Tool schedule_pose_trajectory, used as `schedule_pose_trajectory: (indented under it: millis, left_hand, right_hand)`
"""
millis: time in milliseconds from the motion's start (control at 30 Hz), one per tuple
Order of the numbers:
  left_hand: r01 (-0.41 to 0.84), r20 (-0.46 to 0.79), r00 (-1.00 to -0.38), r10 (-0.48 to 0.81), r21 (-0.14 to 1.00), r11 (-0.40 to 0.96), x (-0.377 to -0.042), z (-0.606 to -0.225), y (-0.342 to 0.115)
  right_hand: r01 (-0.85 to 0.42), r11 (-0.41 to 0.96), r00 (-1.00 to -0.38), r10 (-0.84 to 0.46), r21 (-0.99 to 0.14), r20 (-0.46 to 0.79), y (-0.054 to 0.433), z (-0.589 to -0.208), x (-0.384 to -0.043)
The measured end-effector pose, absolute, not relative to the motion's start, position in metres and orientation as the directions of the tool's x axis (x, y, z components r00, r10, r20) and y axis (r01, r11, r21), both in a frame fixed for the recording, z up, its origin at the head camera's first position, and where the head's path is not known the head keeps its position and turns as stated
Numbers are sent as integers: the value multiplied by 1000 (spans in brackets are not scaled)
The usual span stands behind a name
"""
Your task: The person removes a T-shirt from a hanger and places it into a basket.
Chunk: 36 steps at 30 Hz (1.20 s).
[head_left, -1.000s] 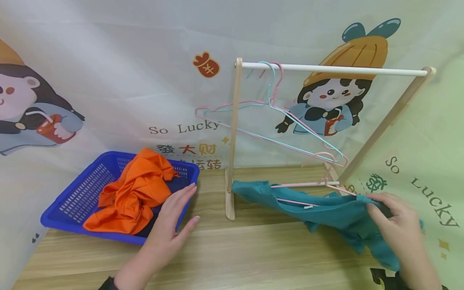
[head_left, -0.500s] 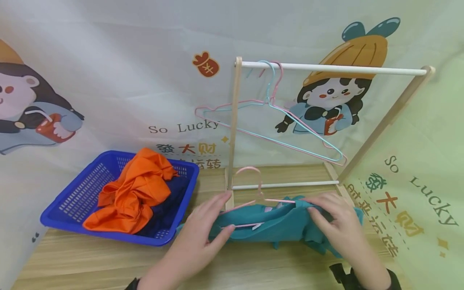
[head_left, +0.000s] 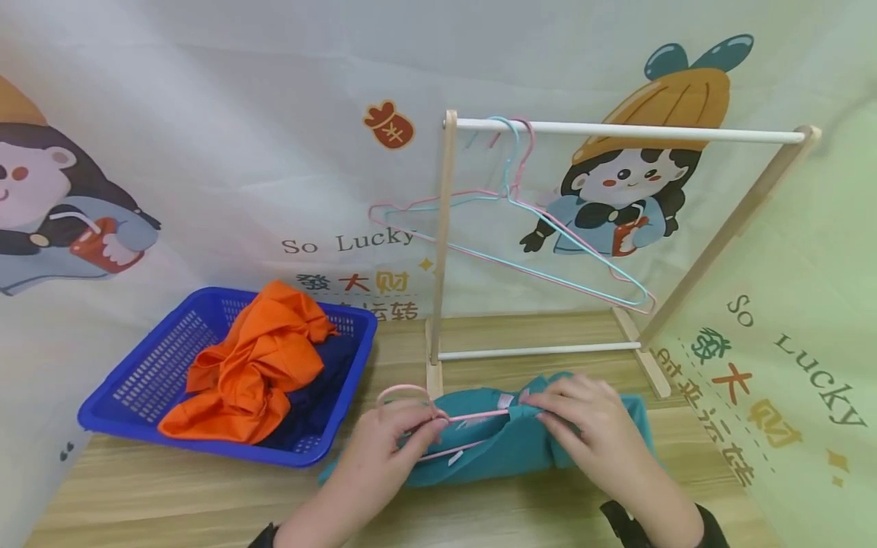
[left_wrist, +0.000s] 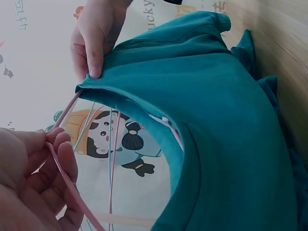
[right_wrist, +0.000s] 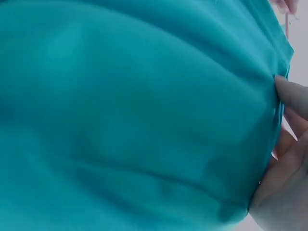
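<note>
The shirt [head_left: 507, 460] lies over the table [head_left: 205, 498] in front of the rack [head_left: 448, 228], its neck opening facing up, with the hanger [head_left: 479, 415] partly inside it. The left hand [head_left: 380, 449] pinches the hanger near the base of its hook, which sticks out of the neck opening. The right hand [head_left: 592, 426] grasps the shirt's neck edge between thumb and fingers, where the hanger's arm runs under the cloth. The step in hand seems to be settling that shoulder over the arm. To do it well, the left hand should keep the hook upright and steady while the right draws the neck edge outward along the arm, rather than pulling hard and stretching the opening. The pinch is best kept light, so that the cloth slides instead of bunching. The far end of each arm is hidden by cloth, so whether they reach the shoulder seams cannot be told; feeling through the cloth would be a sound check. An uneven pull could tip the hanger and let the opposite shoulder slip.
</note>
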<state>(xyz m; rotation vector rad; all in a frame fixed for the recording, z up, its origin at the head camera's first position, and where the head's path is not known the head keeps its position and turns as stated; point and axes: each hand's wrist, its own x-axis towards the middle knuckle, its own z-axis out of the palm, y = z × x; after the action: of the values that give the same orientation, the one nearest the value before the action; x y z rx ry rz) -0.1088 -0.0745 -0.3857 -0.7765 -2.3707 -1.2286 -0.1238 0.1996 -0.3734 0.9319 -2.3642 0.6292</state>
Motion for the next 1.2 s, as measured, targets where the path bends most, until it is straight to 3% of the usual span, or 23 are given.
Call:
schedule_pose_trajectory:
  millis: [300, 467, 733, 933, 1200]
  left_hand:
    - [577, 514, -816, 266, 691, 434, -110, -387, -80]
    - [573, 535, -815, 223, 689, 443, -110, -384, -83]
    - [630, 619, -765, 177, 663, 404, -110, -380, -84]
    - [593, 587, -795, 155, 697, 403, -109, -377, -89]
    - [587, 593, -796, 121, 710, 388, -107, -374, -95]
  right_hand:
    - [-789, 575, -561, -531, -216, 635, 207, -365, -125]
    - [-772, 584, -590, -510, -251, 626, 213, -362, -124]
    - [-744, 616, -603, -455, -257, 655, 220, -359, -122]
    - [-760, 532, -616, -409, -373, 673, 228, -358, -123]
    - [-739, 546, -610, -292, -396, 736, 247, -360, -118]
